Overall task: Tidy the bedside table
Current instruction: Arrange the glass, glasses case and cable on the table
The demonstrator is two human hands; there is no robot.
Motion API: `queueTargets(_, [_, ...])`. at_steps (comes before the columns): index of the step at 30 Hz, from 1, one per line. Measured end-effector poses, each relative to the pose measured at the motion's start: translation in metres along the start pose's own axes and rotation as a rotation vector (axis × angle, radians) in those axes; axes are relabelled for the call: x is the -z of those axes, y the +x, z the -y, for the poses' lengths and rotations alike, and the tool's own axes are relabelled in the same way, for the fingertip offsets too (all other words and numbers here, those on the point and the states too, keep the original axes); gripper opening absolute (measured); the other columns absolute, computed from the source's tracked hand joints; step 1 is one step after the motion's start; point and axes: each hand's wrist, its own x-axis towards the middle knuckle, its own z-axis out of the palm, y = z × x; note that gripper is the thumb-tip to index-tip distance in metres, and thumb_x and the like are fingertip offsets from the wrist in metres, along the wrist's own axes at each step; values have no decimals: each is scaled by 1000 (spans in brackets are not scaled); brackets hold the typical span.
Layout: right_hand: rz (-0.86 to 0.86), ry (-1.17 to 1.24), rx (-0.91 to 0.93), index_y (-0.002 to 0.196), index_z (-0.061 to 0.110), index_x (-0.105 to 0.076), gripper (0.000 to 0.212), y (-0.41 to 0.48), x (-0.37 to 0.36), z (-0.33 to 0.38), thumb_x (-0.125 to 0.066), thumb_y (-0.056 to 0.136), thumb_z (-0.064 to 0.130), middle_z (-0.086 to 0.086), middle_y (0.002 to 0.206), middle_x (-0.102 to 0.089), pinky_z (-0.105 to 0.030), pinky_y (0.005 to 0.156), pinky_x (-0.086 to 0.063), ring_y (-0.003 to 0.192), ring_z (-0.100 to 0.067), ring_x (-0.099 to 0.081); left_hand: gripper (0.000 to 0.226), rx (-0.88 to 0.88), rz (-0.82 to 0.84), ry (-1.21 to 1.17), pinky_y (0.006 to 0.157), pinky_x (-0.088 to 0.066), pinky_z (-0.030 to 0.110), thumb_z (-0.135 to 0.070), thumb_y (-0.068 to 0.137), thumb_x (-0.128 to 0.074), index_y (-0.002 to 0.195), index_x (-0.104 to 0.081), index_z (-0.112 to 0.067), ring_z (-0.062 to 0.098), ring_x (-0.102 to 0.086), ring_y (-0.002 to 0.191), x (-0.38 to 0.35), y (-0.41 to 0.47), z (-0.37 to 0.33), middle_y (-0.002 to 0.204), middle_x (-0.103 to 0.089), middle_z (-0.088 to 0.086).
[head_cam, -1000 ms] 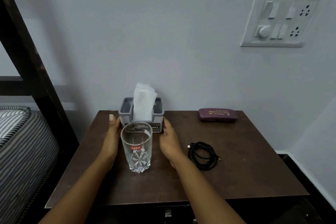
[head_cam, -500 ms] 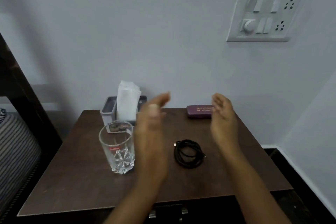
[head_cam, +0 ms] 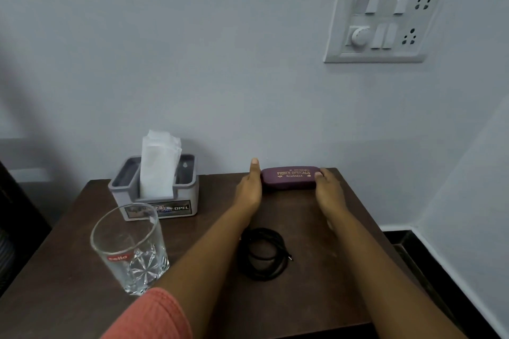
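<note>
A purple spectacles case with gold lettering lies at the back of the dark wooden bedside table, close to the wall. My left hand presses flat against its left end, fingers straight. My right hand cups its right end, fingertips on the case. The case rests on the table between both hands. A coiled black cable lies in the middle, between my forearms. A clear glass tumbler stands upright at the front left. Behind it sits a grey tissue holder with white tissue sticking up.
A white switch and socket panel is fixed to the wall at the upper right. The table's right edge drops to a dark floor by the corner wall. A dark bed frame borders the left side.
Both hands left the tissue holder, rose and swung right, then came down on either end of the spectacles case. The view shifted right and closer.
</note>
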Motion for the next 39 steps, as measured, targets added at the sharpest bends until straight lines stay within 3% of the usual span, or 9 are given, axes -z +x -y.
queueTargets(7, [23, 52, 30, 143, 13, -35, 45, -16, -14, -1, -32, 101, 28, -9, 151, -34, -39, 114, -27, 138, -25, -31, 77, 4, -70, -8, 94, -30, 31, -65, 89, -10, 132, -51, -15, 25, -45, 125, 9, -9, 4, 138, -49, 9])
queueTargets(15, [95, 101, 61, 143, 15, -36, 45, -53, -40, 3, -31, 101, 29, -6, 150, -35, -37, 114, -27, 137, -22, -33, 77, 34, -254, -30, 102, -31, 36, -64, 90, -11, 135, -48, -13, 29, -44, 125, 38, -29, 20, 139, -48, 14])
queueTargets(21, [142, 91, 69, 143, 15, -35, 45, -63, -47, 7, -32, 101, 28, -6, 150, -33, -33, 111, -27, 137, -22, -32, 78, 27, -276, -35, 101, -33, 37, -64, 90, -12, 132, -51, -12, 30, -45, 124, 47, -42, 24, 137, -49, 16])
queueTargets(25, [197, 79, 96, 146, 20, -30, 47, -69, -37, 7, -32, 101, 32, -2, 153, -28, -31, 110, -24, 140, -19, -27, 73, 6, -277, -45, 113, -25, 39, -63, 90, -15, 139, -42, -16, 27, -35, 135, 47, -53, 23, 147, -39, 11])
queueTargets(28, [209, 65, 171, 146, 22, -30, 48, -90, -26, 0, -33, 100, 35, 1, 153, -27, -26, 108, -22, 139, -14, -26, 63, -119, -277, -83, 118, -17, 38, -55, 94, -19, 142, -36, -18, 17, -26, 141, 45, -75, 29, 152, -32, 3])
queueTargets(31, [218, -66, 361, 139, 24, -42, 41, -122, -17, -19, -40, 99, 31, 4, 149, -35, -16, 107, -18, 134, -2, -28, 58, -188, -236, -102, 117, -14, 29, -49, 95, -23, 141, -38, -17, 11, -27, 139, 36, -109, 47, 149, -34, -2])
queueTargets(34, [243, -298, 550, 133, 27, -51, 39, -144, -18, -38, -49, 94, 33, 6, 147, -38, -25, 114, -23, 136, -4, -32, 59, -177, -108, -86, 117, -21, 33, -52, 93, -24, 135, -48, -17, 9, -35, 135, 25, -128, 61, 145, -44, 1])
queueTargets(39, [237, -497, 560, 135, 24, -48, 42, -148, -19, -42, -51, 93, 27, 5, 149, -37, -24, 114, -19, 138, -8, -31, 48, -203, -65, 38, 117, -14, 28, -38, 99, -28, 140, -39, -17, 12, -23, 141, 14, -138, 55, 152, -31, 5])
